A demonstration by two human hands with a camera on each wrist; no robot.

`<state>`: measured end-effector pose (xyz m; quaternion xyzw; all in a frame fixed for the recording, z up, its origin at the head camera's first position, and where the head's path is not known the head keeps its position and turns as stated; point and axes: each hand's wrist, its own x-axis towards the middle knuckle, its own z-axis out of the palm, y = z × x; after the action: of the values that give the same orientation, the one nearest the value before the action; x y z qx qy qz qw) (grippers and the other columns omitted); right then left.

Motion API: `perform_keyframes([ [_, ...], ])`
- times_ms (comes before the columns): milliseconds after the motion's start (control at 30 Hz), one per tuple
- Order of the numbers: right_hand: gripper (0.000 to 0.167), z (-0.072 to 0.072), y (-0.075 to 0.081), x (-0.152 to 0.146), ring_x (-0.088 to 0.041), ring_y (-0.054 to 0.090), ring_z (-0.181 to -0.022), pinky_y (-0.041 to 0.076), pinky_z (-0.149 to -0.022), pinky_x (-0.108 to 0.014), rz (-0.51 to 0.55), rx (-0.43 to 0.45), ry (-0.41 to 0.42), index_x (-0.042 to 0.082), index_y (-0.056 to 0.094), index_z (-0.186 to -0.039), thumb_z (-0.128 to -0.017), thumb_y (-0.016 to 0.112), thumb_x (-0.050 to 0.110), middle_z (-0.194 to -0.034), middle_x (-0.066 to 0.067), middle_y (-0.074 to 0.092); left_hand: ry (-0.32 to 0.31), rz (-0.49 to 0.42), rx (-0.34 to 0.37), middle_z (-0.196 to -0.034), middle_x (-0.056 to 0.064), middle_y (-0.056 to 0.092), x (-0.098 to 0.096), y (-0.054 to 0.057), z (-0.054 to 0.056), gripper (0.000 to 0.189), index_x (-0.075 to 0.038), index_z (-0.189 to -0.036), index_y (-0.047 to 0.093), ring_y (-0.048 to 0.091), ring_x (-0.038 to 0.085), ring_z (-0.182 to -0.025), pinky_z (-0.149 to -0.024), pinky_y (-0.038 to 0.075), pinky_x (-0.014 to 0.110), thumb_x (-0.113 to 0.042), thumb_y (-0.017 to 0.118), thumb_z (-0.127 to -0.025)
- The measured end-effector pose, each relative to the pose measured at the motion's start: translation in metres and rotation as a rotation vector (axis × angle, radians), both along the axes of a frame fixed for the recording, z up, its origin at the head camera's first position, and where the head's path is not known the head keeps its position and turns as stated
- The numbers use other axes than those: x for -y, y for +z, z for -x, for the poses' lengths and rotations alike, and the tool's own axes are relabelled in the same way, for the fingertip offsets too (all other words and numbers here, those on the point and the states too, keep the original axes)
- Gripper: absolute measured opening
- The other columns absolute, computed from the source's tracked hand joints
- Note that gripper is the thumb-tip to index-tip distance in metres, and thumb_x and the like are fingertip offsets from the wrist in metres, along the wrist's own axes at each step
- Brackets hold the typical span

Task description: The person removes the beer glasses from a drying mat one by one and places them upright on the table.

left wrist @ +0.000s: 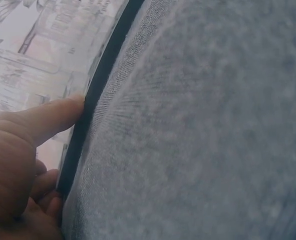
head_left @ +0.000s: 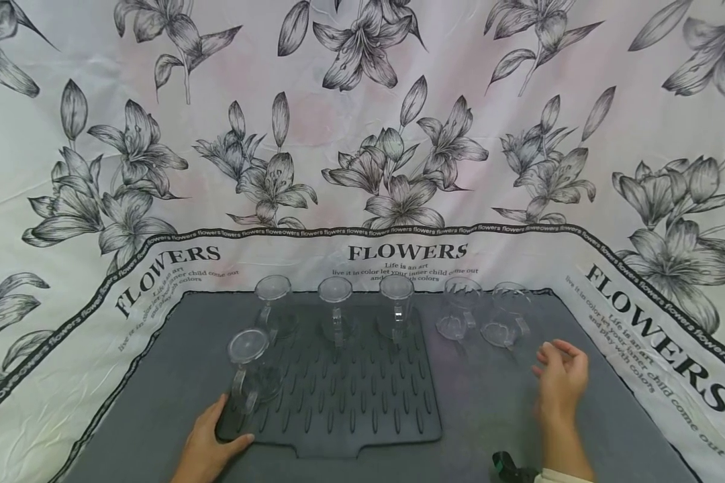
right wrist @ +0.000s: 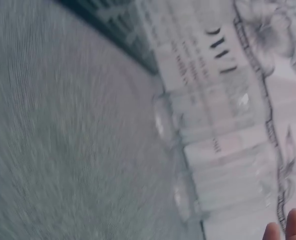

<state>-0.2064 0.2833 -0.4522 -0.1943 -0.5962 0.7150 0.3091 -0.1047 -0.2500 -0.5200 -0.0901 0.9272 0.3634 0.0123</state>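
Observation:
My left hand (head_left: pixel 208 439) holds the near left corner of a dark grey ridged drying mat (head_left: pixel 338 429), thumb along the front edge and fingers at the left side. In the left wrist view the thumb (left wrist: pixel 62 117) touches the mat's dark edge (left wrist: pixel 100 82). Several clear glass mugs stand on the mat, apparently upside down; one mug (head_left: pixel 249 349) is nearest that hand. My right hand (head_left: pixel 560 379) hovers with loosely bent fingers, holding nothing. Left of it, two clear mugs stand upright off the mat: the nearer mug (head_left: pixel 506 315) and its neighbour (head_left: pixel 461 308).
Three mugs line the mat's back edge: a left mug (head_left: pixel 274 290), a middle mug (head_left: pixel 335 292) and a right mug (head_left: pixel 397 290). Grey cloth (head_left: pixel 483 402) covers the table. A flower-printed white sheet (head_left: pixel 399 248) rises behind. A black object (head_left: pixel 507 467) is near the right wrist.

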Motion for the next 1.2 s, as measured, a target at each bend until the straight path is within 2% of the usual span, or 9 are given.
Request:
perform_keyframes([
  [200, 0.014, -0.02, 0.014, 0.015, -0.015, 0.058, -0.083, 0.052, -0.062, -0.019, 0.043, -0.09, 0.055, 0.009, 0.053, -0.111, -0.098, 0.056, 0.01, -0.099, -0.01, 0.056, -0.004, 0.005, -0.004, -0.139, 0.041, 0.031, 0.0, 0.0, -0.002, 0.105, 0.015, -0.144, 0.025, 0.029, 0.056, -0.128, -0.101, 0.028, 0.065, -0.041, 0.082, -0.076],
  [533, 0.013, -0.048, 0.03, 0.038, -0.023, 0.06, -0.078, 0.054, -0.06, -0.027, 0.117, -0.224, 0.114, -0.004, 0.055, -0.107, -0.096, 0.056, 0.002, -0.089, -0.013, 0.059, 0.011, -0.011, 0.032, -0.141, 0.041, 0.029, 0.001, -0.006, -0.001, 0.11, 0.014, -0.146, 0.023, 0.027, 0.057, -0.128, -0.1, 0.029, 0.067, -0.047, 0.08, -0.075],
  [800, 0.013, -0.065, 0.041, 0.061, -0.025, 0.062, -0.078, 0.055, -0.065, -0.03, 0.124, -0.266, 0.215, -0.012, 0.054, -0.103, -0.098, 0.052, -0.001, -0.087, -0.015, 0.061, 0.018, 0.012, 0.031, -0.14, 0.041, 0.03, -0.001, -0.004, 0.001, 0.11, 0.014, -0.146, 0.023, 0.029, 0.057, -0.128, -0.1, 0.029, 0.066, -0.047, 0.081, -0.075],
  [1000, 0.017, -0.071, 0.044, 0.079, -0.025, 0.062, -0.078, 0.056, -0.069, -0.032, 0.075, -0.283, 0.29, -0.018, 0.053, -0.098, -0.099, 0.05, -0.001, -0.085, -0.016, 0.06, 0.024, 0.011, 0.038, -0.14, 0.041, 0.03, -0.002, -0.003, 0.002, 0.111, 0.014, -0.145, 0.024, 0.028, 0.057, -0.127, -0.1, 0.028, 0.067, -0.048, 0.081, -0.074],
  [1133, 0.018, -0.071, 0.042, 0.089, -0.025, 0.062, -0.078, 0.056, -0.07, -0.033, 0.032, -0.357, 0.383, -0.017, 0.054, -0.095, -0.099, 0.05, 0.0, -0.084, -0.016, 0.06, 0.022, 0.014, 0.034, -0.139, 0.041, 0.031, -0.002, -0.002, 0.001, 0.11, 0.014, -0.145, 0.024, 0.029, 0.057, -0.127, -0.1, 0.029, 0.066, -0.047, 0.081, -0.074],
  [1167, 0.016, -0.069, 0.039, 0.09, -0.025, 0.062, -0.079, 0.056, -0.071, -0.032, 0.028, -0.42, 0.433, -0.017, 0.055, -0.095, -0.099, 0.047, -0.003, -0.085, -0.017, 0.06, 0.02, 0.016, 0.034, -0.139, 0.041, 0.031, -0.002, -0.002, 0.001, 0.11, 0.014, -0.145, 0.024, 0.029, 0.058, -0.127, -0.1, 0.029, 0.066, -0.047, 0.081, -0.074],
  [1200, 0.016, -0.068, 0.039, 0.093, -0.025, 0.063, -0.079, 0.056, -0.071, -0.032, 0.016, -0.436, 0.457, -0.016, 0.055, -0.095, -0.099, 0.047, -0.003, -0.085, -0.017, 0.061, 0.02, 0.019, 0.033, -0.139, 0.042, 0.031, -0.002, -0.002, 0.001, 0.11, 0.014, -0.145, 0.024, 0.029, 0.058, -0.126, -0.099, 0.029, 0.067, -0.047, 0.081, -0.074],
])
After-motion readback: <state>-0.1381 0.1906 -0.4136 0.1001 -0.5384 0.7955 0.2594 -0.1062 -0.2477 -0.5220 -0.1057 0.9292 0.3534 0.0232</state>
